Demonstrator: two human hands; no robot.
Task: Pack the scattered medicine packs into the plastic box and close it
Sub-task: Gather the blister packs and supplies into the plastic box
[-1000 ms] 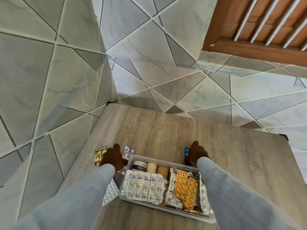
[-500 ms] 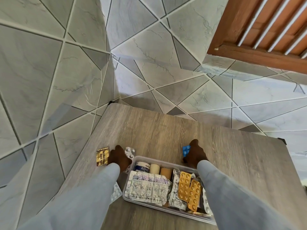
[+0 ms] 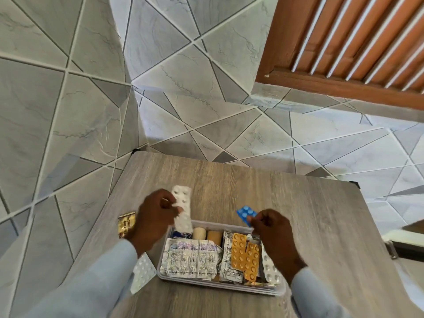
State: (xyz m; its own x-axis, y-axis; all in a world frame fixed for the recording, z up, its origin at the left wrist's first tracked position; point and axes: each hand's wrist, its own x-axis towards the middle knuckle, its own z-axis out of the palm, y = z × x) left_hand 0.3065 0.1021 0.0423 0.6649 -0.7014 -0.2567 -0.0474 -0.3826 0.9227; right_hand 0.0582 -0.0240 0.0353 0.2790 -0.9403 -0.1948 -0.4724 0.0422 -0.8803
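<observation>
A clear plastic box (image 3: 220,287) sits open on the wooden table (image 3: 298,216), holding foil packs, orange blister packs, tape rolls and bandages. My left hand (image 3: 153,216) holds a white blister strip (image 3: 183,207) upright above the box's far left corner. My right hand (image 3: 273,228) pinches a small blue blister pack (image 3: 246,214) above the box's far right side. A gold pack (image 3: 126,223) lies on the table left of my left hand. Another white blister sheet (image 3: 143,273) lies beside the box under my left sleeve.
The table stands in a corner of grey tiled walls (image 3: 68,111). A wooden louvred window frame (image 3: 344,53) is at the upper right. The table's right edge (image 3: 376,226) drops off near a dark object (image 3: 408,249).
Both hands have lifted off the table, the left one raising the white strip and the right one raising the blue pack, towards the box.
</observation>
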